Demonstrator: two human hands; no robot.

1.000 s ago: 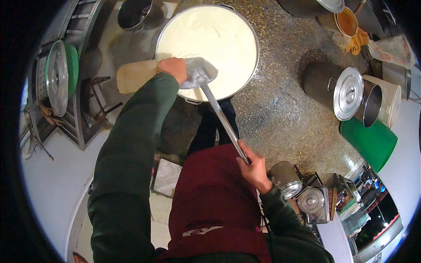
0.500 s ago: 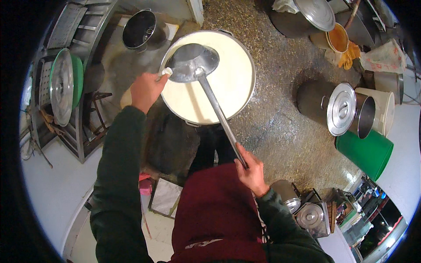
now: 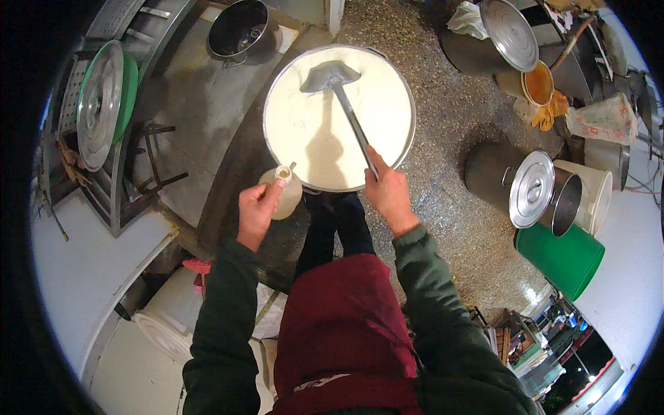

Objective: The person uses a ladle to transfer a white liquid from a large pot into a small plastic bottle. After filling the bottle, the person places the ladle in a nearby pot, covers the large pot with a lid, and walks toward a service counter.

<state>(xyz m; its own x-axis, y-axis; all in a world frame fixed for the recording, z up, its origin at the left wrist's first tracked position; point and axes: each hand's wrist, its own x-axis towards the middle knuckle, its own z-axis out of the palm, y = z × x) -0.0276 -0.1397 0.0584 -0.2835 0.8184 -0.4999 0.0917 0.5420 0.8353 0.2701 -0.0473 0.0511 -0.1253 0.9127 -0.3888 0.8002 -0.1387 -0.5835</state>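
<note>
Just in front of me stands a large round steel vessel (image 3: 380, 117) filled with cream-coloured liquid. A broad metal paddle (image 3: 325, 76) rests at the liquid's surface toward the far side, casting a shadow. My right hand (image 3: 387, 187) is closed round its long handle over the vessel's near right rim. My left hand (image 3: 259, 207) grips the neck of a pale plastic jug (image 3: 286, 197) with an open mouth, held upright beside the near left rim.
A metal rack (image 3: 145, 76) with a green basin and lid is at left, near a dark pot (image 3: 235, 31). Lidded pots (image 3: 484, 180), a white bucket (image 3: 584, 187) and a green barrel (image 3: 560, 259) stand right. More pots (image 3: 463, 48) and orange gloves (image 3: 550, 111) are at upper right.
The jug has swung from lying sideways to upright, nearer me. The paddle has moved from above the near left rim to the liquid farther away, and my right hand has risen with it.
</note>
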